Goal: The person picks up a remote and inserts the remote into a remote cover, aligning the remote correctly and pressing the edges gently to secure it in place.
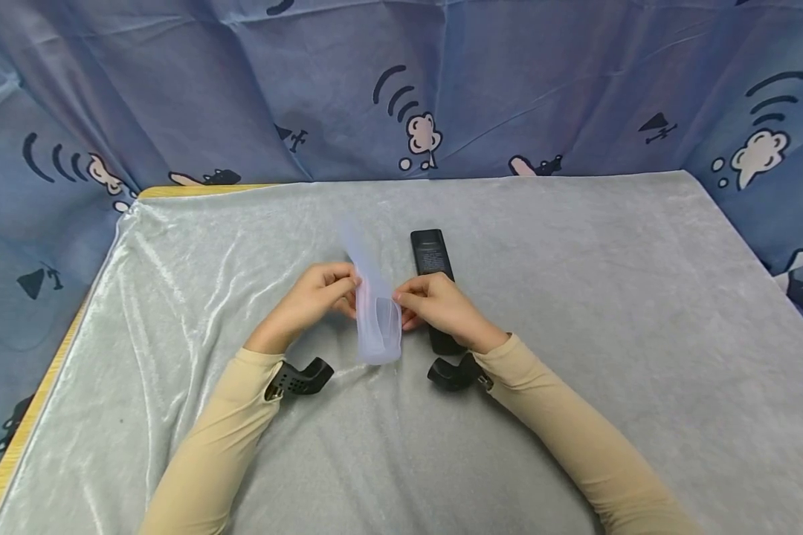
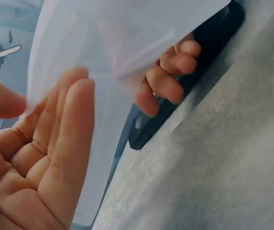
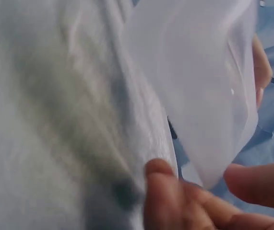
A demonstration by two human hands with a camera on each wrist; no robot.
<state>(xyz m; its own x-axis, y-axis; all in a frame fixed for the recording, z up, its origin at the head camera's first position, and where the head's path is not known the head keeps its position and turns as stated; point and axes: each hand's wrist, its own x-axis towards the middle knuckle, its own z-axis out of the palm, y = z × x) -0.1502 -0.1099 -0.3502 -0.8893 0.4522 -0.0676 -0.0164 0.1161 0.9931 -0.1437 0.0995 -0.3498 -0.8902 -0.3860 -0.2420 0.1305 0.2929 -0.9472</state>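
A limp, translucent whitish sleeve (image 1: 373, 338), which looks like a soft protective cover, is held up between both hands, its near end showing an opening. My left hand (image 1: 311, 301) pinches its left edge between thumb and fingers; in the left wrist view the other fingers of that hand (image 2: 50, 153) lie along the sleeve (image 2: 105, 139). At the opposite edge, near the opening, my right hand (image 1: 450, 308) pinches the sleeve with thumb and forefinger. Beneath the right hand lies a black remote control (image 1: 431, 249), its printed label facing up and its middle partly covered by that hand.
A grey velvety cloth (image 1: 609, 312) covers the table, wrinkled on the left. Yellow table edge (image 1: 47, 371) shows along the left side. A blue patterned curtain (image 1: 542, 82) hangs behind and at both sides. Black wrist mounts (image 1: 304, 377) sit at both cuffs.
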